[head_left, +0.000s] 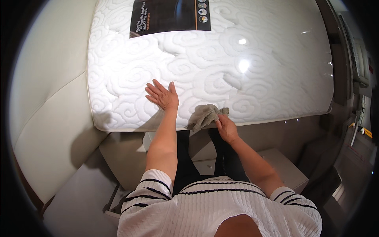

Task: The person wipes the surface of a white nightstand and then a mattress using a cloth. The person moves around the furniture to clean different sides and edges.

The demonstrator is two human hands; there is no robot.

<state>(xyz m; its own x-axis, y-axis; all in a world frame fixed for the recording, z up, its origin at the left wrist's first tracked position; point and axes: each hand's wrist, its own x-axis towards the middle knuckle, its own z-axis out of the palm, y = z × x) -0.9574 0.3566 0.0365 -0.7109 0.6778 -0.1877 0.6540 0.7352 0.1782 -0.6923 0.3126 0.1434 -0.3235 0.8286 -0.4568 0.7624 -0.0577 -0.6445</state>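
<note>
Before me lies a white quilted mattress with a swirling cloud pattern, and glare on its surface suggests a clear plastic cover. My left hand is over the mattress near its front edge, palm down with fingers spread, holding nothing. I cannot tell whether it touches the surface. In my right hand is a crumpled grey-brown cloth, pinched at its right end. The cloth hangs at the mattress's front edge, its lower part in front of the piping. A dark printed sheet bearing writing and small round pictures lies farther back.
A pale padded headboard rises along the left side. Below the mattress, a light box-shaped cabinet stands at the right, near my legs. A dark frame borders the mattress's right end. Pale floor shows at the lower left.
</note>
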